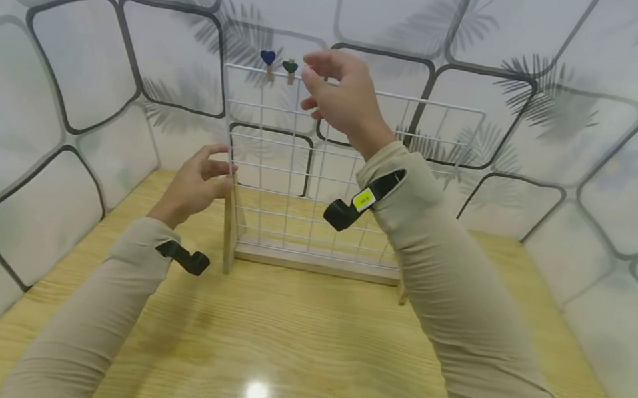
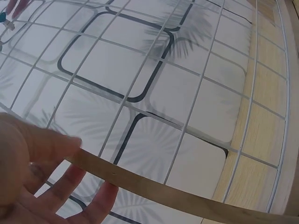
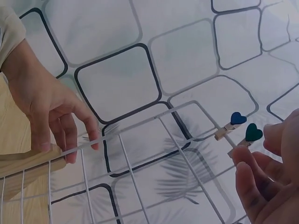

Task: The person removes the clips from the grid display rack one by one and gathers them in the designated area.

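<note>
A white wire grid rack [image 1: 322,176] stands upright on a wooden base. My left hand [image 1: 195,184] holds the rack's left wooden upright [image 1: 228,227]; in the left wrist view the thumb lies on one side of the wooden strip [image 2: 140,179] and the fingers on the other. Two small wooden clothespins sit on the top wire near its left end, one with a dark blue heart [image 1: 268,57], the other with a green heart [image 1: 290,67]. Just right of the green one is my right hand [image 1: 345,95], fingers loosely bent with nothing between them. In the right wrist view its fingertips partly cover that clothespin's lower end.
The light wood tabletop [image 1: 278,328] spreads in front of the rack. Behind and at both sides rises a pale backdrop [image 1: 157,50] printed with rounded shapes and leaves. The rack's wooden base bar [image 1: 316,266] runs along the bottom of the grid.
</note>
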Demonstrator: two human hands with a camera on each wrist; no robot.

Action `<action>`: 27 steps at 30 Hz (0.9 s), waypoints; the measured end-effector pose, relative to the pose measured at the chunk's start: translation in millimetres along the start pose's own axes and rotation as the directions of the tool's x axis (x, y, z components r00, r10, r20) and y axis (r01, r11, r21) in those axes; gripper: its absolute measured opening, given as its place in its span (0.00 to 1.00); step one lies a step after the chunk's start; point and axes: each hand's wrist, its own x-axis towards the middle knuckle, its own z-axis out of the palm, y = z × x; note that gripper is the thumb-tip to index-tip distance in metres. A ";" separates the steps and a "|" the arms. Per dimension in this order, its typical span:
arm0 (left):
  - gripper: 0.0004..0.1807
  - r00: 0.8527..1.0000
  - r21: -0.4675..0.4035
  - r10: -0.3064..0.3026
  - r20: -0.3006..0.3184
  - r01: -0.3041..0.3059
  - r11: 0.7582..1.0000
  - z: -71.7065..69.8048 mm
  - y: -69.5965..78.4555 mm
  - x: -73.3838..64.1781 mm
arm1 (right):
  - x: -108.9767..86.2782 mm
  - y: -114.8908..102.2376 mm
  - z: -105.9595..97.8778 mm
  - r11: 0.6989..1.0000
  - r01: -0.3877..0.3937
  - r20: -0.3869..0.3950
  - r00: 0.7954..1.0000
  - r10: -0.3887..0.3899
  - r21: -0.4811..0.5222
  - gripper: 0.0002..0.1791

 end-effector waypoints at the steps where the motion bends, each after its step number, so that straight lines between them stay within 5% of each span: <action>1: 0.35 1.000 0.013 0.008 -0.005 -0.008 1.000 -0.2 -0.8 0.3 | 2.6 -1.6 3.2 1.000 -0.011 0.012 1.000 0.011 0.002 0.19; 7: 0.34 0.999 0.037 0.031 -0.017 -0.030 0.999 1.1 -4.0 1.7 | 15.1 -8.1 16.9 0.996 -0.091 0.006 0.996 0.091 0.001 0.19; 27: 0.36 1.000 0.047 0.005 -0.016 -0.004 0.999 1.3 -1.9 -1.0 | 22.3 -14.8 27.4 0.990 -0.127 -0.081 0.989 0.121 -0.069 0.11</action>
